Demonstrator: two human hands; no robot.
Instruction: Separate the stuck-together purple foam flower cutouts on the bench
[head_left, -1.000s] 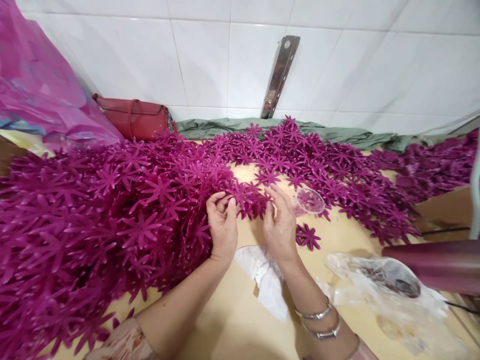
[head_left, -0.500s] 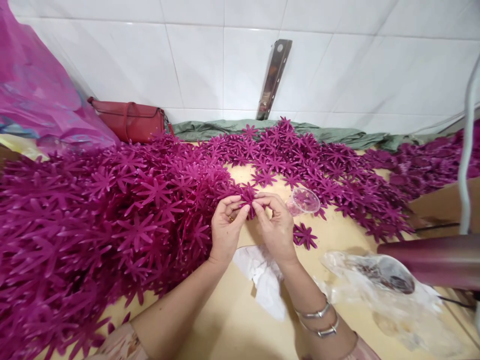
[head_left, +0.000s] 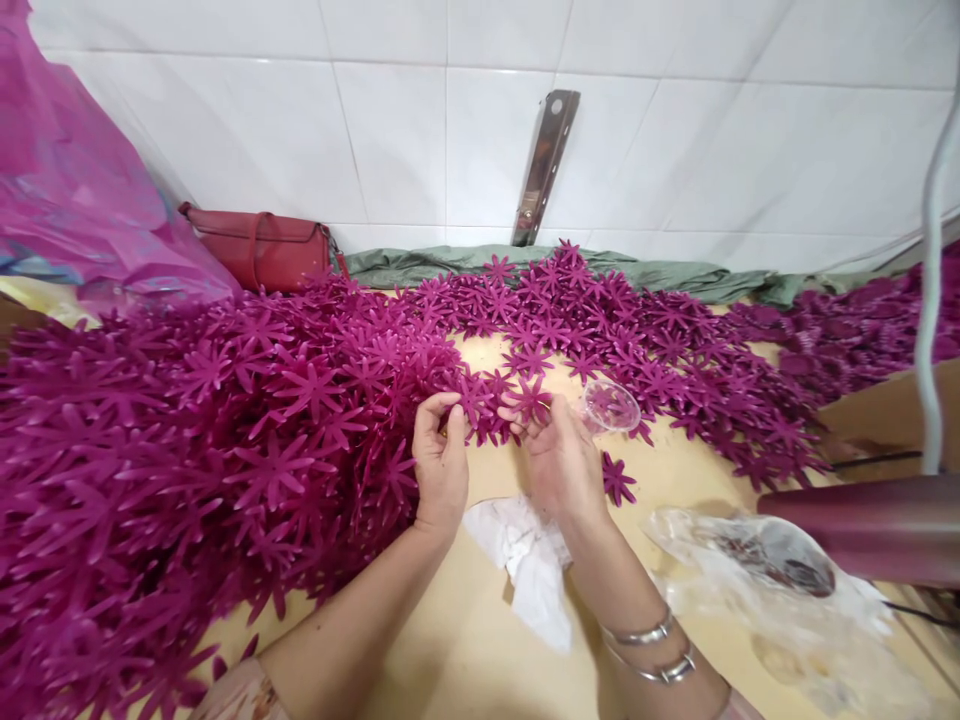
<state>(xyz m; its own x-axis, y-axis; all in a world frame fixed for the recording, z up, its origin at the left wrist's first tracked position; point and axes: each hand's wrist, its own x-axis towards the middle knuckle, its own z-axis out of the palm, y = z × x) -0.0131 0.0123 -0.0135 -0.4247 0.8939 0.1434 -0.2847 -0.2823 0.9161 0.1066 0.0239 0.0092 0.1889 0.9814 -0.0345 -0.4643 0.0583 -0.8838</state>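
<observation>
Between the thumb and fingers of my left hand (head_left: 441,468) is a magenta flower piece (head_left: 475,399) with narrow petals. My right hand (head_left: 564,468), palm partly turned up, holds another magenta petal piece (head_left: 529,400) at its fingertips. The two hands are a short way apart above the table. A clear plastic cup (head_left: 612,405) lies just right of my right hand, with magenta bits showing through it. One loose flower piece (head_left: 618,478) rests beside my right wrist. White crumpled tissue (head_left: 529,565) lies between my forearms.
A large heap of magenta flower pieces (head_left: 277,400) covers the left, and a second pile (head_left: 637,325) runs along the back. At right are a clear plastic bag (head_left: 750,590) and a dark red cylinder (head_left: 870,525). A red handbag (head_left: 259,250) stands by the tiled wall.
My hands have drawn apart from the single flower cluster where their fingertips met. Separate flower pieces now show at each hand, and my right hand has turned its palm upward.
</observation>
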